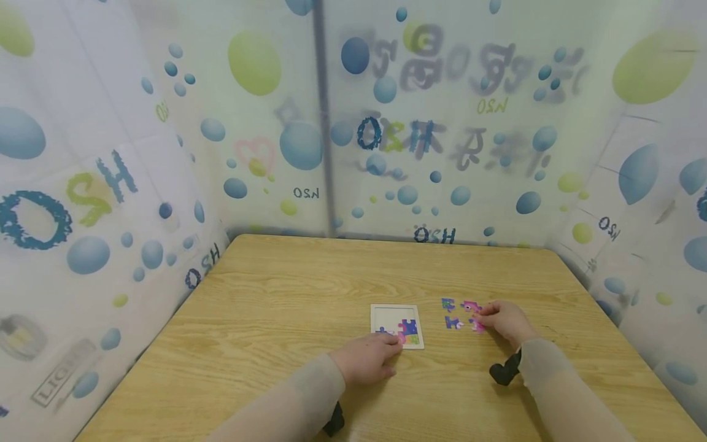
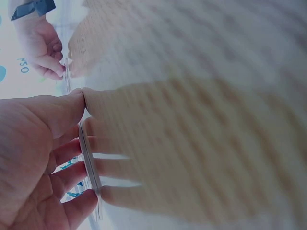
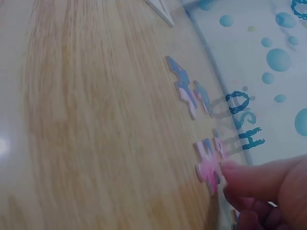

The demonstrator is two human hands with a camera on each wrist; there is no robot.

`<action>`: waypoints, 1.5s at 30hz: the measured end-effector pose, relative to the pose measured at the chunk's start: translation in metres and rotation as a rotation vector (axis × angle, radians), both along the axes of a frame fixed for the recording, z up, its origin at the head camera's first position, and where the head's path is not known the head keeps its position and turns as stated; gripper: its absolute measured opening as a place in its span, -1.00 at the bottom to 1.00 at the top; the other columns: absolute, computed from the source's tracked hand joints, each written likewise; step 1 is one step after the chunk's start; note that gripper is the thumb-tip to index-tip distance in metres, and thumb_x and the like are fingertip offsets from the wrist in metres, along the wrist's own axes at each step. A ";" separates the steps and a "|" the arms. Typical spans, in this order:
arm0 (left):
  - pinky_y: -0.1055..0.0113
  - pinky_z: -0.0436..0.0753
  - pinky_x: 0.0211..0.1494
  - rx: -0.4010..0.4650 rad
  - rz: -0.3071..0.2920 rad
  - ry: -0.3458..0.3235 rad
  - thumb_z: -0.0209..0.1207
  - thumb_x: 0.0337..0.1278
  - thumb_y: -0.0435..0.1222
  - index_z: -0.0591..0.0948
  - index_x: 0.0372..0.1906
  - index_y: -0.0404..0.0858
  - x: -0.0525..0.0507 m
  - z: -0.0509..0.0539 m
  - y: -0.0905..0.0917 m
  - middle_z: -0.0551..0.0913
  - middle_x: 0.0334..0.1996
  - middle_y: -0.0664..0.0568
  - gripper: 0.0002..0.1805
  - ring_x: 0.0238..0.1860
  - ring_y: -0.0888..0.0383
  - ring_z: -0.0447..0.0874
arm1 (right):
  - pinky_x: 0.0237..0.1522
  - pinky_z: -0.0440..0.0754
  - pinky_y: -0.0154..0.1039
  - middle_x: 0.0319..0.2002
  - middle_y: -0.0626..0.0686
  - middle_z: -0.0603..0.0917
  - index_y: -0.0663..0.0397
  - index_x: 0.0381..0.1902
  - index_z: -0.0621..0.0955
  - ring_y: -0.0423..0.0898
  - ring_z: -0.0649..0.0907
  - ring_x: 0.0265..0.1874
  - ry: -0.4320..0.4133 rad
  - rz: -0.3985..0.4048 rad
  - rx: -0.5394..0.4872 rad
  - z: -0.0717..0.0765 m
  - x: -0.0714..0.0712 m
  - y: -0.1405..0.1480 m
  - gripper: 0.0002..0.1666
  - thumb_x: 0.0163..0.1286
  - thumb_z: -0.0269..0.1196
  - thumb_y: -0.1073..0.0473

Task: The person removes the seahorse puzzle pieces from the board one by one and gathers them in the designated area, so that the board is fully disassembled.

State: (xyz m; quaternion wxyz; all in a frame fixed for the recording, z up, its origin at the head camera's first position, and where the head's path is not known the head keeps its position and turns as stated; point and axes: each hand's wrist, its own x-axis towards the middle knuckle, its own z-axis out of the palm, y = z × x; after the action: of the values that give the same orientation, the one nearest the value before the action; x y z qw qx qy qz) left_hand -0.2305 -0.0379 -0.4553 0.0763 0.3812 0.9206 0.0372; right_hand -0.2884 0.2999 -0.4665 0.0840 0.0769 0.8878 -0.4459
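A square white puzzle tray (image 1: 378, 312) lies on the table with joined puzzle pieces (image 1: 409, 328) in its lower part. My left hand (image 1: 367, 358) reaches over the tray's near left side. In the left wrist view its fingers (image 2: 72, 175) rest on the tray (image 2: 90, 165), and the thumb touches the table beside it. Right of the tray, loose puzzle pieces (image 1: 452, 323) lie flat. My right hand (image 1: 508, 320) is at the pink pieces, its curled thumb and fingertips pinching at the edge of a pink puzzle piece (image 1: 470, 306). The hand partly hides that contact.
The light wooden table (image 1: 298, 276) spreads around the tray. A patterned curtain (image 1: 265, 153) hangs along its back and sides. Black straps (image 1: 505, 371) sit at both wrists. In the right wrist view, the tray's corner (image 3: 162, 10) shows at the top.
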 end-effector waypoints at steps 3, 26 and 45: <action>0.36 0.29 0.39 -0.001 -0.002 -0.002 0.16 0.29 -0.06 0.42 0.36 -0.14 0.000 0.000 0.000 0.38 0.35 0.11 -0.42 0.35 0.16 0.32 | 0.07 0.40 0.11 0.03 0.28 0.52 0.30 -0.02 0.57 0.15 0.44 -0.03 0.007 0.021 0.038 0.005 0.002 -0.003 -0.55 0.31 0.31 0.05; 0.35 0.28 0.39 0.018 -0.014 -0.029 0.16 0.29 -0.08 0.43 0.35 -0.15 -0.001 0.004 0.000 0.38 0.34 0.08 -0.43 0.34 0.15 0.32 | -0.16 0.47 -0.15 -0.18 0.06 0.61 0.13 -0.15 0.65 -0.01 0.49 -0.21 0.057 0.106 -0.051 0.006 -0.009 -0.103 -0.79 0.35 0.25 0.11; 0.35 0.37 0.33 -0.017 -0.043 0.042 0.17 0.26 -0.03 0.49 0.29 -0.15 -0.001 0.008 0.002 0.46 0.27 0.09 -0.45 0.28 0.16 0.41 | 0.01 0.53 -0.01 -0.23 -0.01 0.64 0.05 -0.24 0.69 -0.05 0.56 -0.22 0.083 0.257 0.056 -0.004 -0.006 -0.140 -0.85 0.19 0.39 0.26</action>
State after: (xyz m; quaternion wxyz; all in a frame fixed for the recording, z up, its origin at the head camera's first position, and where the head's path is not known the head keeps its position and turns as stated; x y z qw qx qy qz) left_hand -0.2316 -0.0355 -0.4477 0.0609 0.4011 0.9138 0.0197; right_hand -0.2945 0.1594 -0.4709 0.1013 -0.0536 0.9053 -0.4091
